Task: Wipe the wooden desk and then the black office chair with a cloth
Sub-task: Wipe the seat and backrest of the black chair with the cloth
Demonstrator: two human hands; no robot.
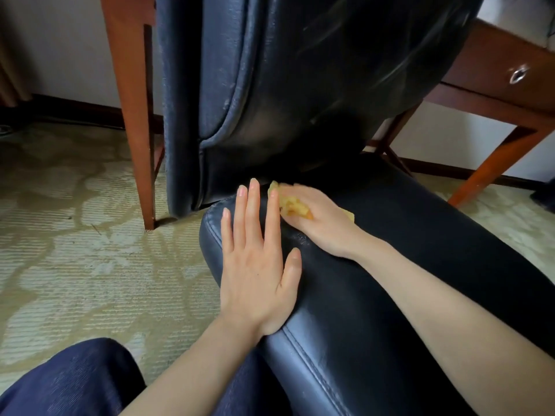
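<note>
- chair (345,85): black leather, glossy, creased and scuffed along the seams
- desk (129,85): reddish-brown wood, smooth, satin sheen
- drawer pull (518,74): shiny metal
- cloth (292,205): yellow, soft, crumpled
- carpet (90,235): pale, ribbed weave, matt

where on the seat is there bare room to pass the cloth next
Bare leather runs right of the right hand and cloth, toward the seat edge by the desk leg. Crowded at the rear left corner, where the left hand lies flat.
</note>
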